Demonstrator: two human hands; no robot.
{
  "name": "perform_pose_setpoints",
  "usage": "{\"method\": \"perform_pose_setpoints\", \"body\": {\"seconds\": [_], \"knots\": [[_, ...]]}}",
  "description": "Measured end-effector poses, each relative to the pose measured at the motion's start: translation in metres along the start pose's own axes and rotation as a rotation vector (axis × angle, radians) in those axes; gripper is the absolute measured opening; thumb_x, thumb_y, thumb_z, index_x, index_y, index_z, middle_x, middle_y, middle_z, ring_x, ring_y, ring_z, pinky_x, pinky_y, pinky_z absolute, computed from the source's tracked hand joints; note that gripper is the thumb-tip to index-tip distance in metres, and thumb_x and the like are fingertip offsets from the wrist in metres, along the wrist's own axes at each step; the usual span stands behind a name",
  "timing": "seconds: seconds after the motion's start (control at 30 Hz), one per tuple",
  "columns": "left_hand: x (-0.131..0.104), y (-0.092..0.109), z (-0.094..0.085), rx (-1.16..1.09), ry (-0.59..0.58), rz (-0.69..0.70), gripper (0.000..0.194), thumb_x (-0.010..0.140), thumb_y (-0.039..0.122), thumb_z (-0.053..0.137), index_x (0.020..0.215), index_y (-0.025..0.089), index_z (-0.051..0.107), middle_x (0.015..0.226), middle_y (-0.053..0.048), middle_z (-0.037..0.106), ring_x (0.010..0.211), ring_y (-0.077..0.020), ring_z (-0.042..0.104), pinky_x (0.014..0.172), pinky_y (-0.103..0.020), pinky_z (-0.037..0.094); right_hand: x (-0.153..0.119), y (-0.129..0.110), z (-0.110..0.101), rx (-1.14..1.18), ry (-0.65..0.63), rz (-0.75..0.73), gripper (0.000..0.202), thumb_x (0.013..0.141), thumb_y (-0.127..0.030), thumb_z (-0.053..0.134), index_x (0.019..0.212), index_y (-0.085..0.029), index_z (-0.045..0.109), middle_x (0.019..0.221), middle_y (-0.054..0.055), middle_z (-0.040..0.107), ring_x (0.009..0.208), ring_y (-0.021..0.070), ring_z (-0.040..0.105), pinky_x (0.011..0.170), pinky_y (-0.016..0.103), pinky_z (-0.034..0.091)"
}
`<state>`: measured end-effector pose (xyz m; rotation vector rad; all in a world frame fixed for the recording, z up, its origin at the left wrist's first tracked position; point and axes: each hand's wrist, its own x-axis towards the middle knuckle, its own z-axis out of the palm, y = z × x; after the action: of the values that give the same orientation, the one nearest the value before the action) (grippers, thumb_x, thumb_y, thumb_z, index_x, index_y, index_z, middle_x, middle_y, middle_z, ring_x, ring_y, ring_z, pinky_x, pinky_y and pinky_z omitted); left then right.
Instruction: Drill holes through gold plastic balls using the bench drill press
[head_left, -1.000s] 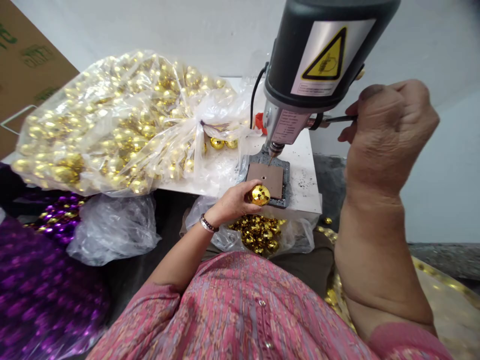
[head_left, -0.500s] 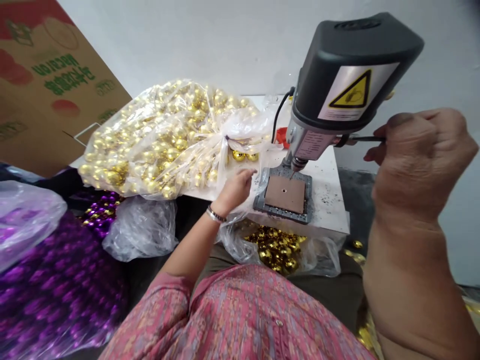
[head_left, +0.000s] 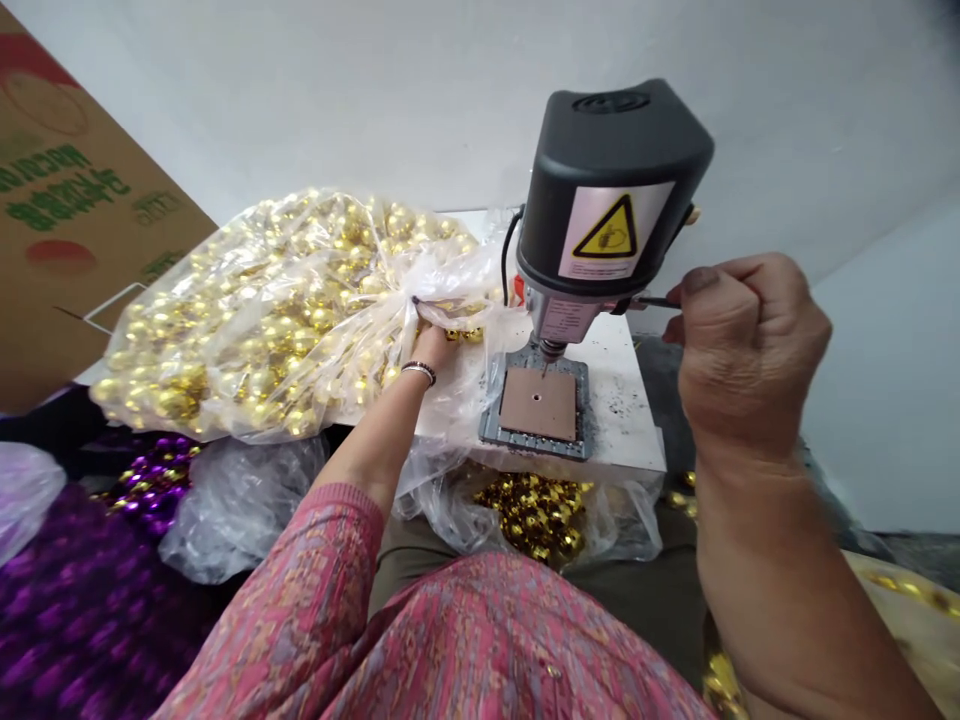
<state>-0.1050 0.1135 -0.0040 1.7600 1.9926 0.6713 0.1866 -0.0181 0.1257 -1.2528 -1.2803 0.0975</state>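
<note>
My left hand (head_left: 433,345) reaches into the mouth of a clear plastic bag (head_left: 262,310) full of gold balls; its fingers are hidden under the plastic, beside a few gold balls (head_left: 469,335). At the right, my right hand (head_left: 739,330) is closed round the end of the metal lever (head_left: 652,302) of a black drill press (head_left: 615,180). Below the drill bit, a brown square block (head_left: 538,402) with a small hole rests on the grey metal base (head_left: 491,425). No ball sits on the block.
An open bag of gold balls (head_left: 536,510) lies below the front edge of the white table (head_left: 622,440). Purple balls (head_left: 90,610) fill a bag at the lower left. A cardboard box (head_left: 75,240) stands at the far left. Dark shavings are scattered right of the base.
My left hand has moved from beside the drill base into the bag opening, and its fingers have gone out of sight. My right hand still holds the lever. The whole view has shifted.
</note>
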Motion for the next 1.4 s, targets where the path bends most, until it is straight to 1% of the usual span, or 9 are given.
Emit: {"method": "perform_pose_setpoints", "body": {"seconds": [0.1, 0.17, 0.27, 0.4, 0.6, 0.83, 1.1, 1.2, 1.4], "knots": [[-0.008, -0.001, -0.001, 0.083, 0.008, -0.017, 0.078, 0.077, 0.009, 0.076, 0.154, 0.009, 0.059, 0.165, -0.027, 0.057, 0.151, -0.039, 0.057, 0.125, -0.043, 0.046, -0.001, 0.0, 0.0, -0.004, 0.004, -0.007, 0.044, 0.096, -0.059, 0.055, 0.082, -0.018, 0.06, 0.066, -0.004, 0.056, 0.058, 0.0067, 0.05, 0.06, 0.025, 0.037], [-0.019, 0.0, -0.007, 0.041, -0.03, -0.025, 0.07, 0.076, 0.013, 0.077, 0.145, 0.011, 0.066, 0.152, -0.025, 0.066, 0.143, -0.0385, 0.062, 0.12, -0.042, 0.05, -0.002, 0.0, 0.0, -0.009, 0.006, -0.002, 0.043, 0.096, -0.059, 0.055, 0.082, -0.018, 0.059, 0.065, -0.004, 0.055, 0.058, 0.0069, 0.049, 0.059, 0.025, 0.037], [-0.043, 0.0, -0.022, -0.353, -0.228, -0.058, 0.054, 0.082, 0.029, 0.077, 0.134, 0.019, 0.07, 0.122, -0.012, 0.077, 0.113, -0.0283, 0.073, 0.1, -0.039, 0.061, -0.003, -0.001, 0.001, -0.004, -0.004, -0.001, 0.043, 0.095, -0.059, 0.055, 0.081, -0.018, 0.059, 0.063, -0.004, 0.054, 0.058, 0.0072, 0.048, 0.059, 0.025, 0.037], [-0.085, 0.005, -0.034, -0.997, -0.453, -0.151, 0.057, 0.087, 0.048, 0.076, 0.138, 0.028, 0.061, 0.106, -0.005, 0.077, 0.079, -0.0177, 0.072, 0.073, -0.032, 0.058, -0.005, 0.003, 0.003, 0.007, 0.019, -0.003, 0.041, 0.097, -0.057, 0.055, 0.083, -0.018, 0.059, 0.065, -0.004, 0.055, 0.059, 0.0071, 0.05, 0.06, 0.025, 0.038], [-0.114, 0.016, -0.02, -1.235, -0.512, -0.231, 0.047, 0.084, 0.05, 0.083, 0.118, 0.026, 0.063, 0.1, -0.005, 0.077, 0.073, -0.0142, 0.07, 0.06, -0.023, 0.046, -0.005, 0.008, 0.004, -0.003, -0.004, -0.028, 0.04, 0.1, -0.055, 0.056, 0.09, -0.016, 0.061, 0.072, -0.005, 0.058, 0.061, 0.0055, 0.05, 0.064, 0.024, 0.038], [-0.114, 0.028, 0.004, -1.004, -0.587, -0.139, 0.054, 0.077, 0.031, 0.092, 0.124, 0.021, 0.068, 0.107, -0.005, 0.078, 0.081, -0.0133, 0.074, 0.068, -0.023, 0.052, -0.002, -0.001, 0.001, -0.019, -0.066, -0.039, 0.03, 0.103, -0.042, 0.054, 0.087, -0.017, 0.053, 0.069, -0.007, 0.05, 0.063, 0.003, 0.045, 0.07, 0.023, 0.041], [-0.11, 0.051, 0.024, -0.661, -0.547, -0.036, 0.059, 0.087, 0.025, 0.084, 0.141, 0.015, 0.063, 0.08, 0.002, 0.071, 0.067, -0.0134, 0.068, 0.061, -0.024, 0.051, 0.031, -0.035, 0.005, -0.188, -0.081, 0.099, 0.039, 0.102, -0.026, 0.054, 0.069, -0.018, 0.036, 0.066, -0.007, 0.039, 0.07, 0.0011, 0.034, 0.077, 0.025, 0.03], [-0.107, 0.055, 0.026, -0.478, -0.501, 0.021, 0.062, 0.089, 0.028, 0.083, 0.146, 0.015, 0.063, 0.089, -0.002, 0.075, 0.073, -0.0156, 0.069, 0.066, -0.026, 0.054, 0.04, -0.036, 0.008, -0.143, -0.08, 0.097, 0.042, 0.105, -0.028, 0.052, 0.069, -0.018, 0.033, 0.066, -0.007, 0.036, 0.07, 0.0001, 0.032, 0.075, 0.025, 0.026], [-0.108, 0.069, 0.023, -0.135, -0.376, 0.222, 0.063, 0.085, 0.028, 0.086, 0.144, 0.017, 0.07, 0.122, -0.008, 0.081, 0.102, -0.0211, 0.074, 0.097, -0.033, 0.06, 0.039, -0.03, 0.009, -0.023, -0.084, 0.082, 0.047, 0.105, -0.032, 0.056, 0.069, -0.021, 0.028, 0.065, -0.009, 0.03, 0.067, -0.0001, 0.025, 0.073, 0.022, 0.025]]}}
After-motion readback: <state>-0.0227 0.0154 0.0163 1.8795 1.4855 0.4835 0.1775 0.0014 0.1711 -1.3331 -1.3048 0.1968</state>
